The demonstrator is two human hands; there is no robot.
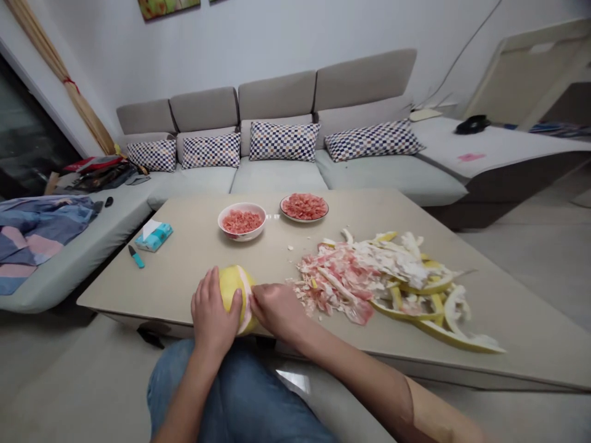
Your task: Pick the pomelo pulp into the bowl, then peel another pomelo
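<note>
A yellow pomelo [231, 289] rests at the near edge of the table, with a pale pinkish-white band bared down its right part. My left hand [213, 314] wraps around its left side, thumb lying across the front. Against the right side, my right hand [279, 309] is closed, its fingers curled at the peel beside the pale band. The fingertips of that hand are partly hidden. To the right of my right hand lies a heap of pink membrane scraps [335, 277] and curved pomelo peels [434, 301] with white pith.
A white bowl [242, 236] and a dark-rimmed plate [305, 219], both holding pink pulp, stand toward the table's far side. At left are a blue tissue pack [154, 237] and a teal-handled knife [136, 257]. A grey sofa [277, 175] runs behind the table [194, 212].
</note>
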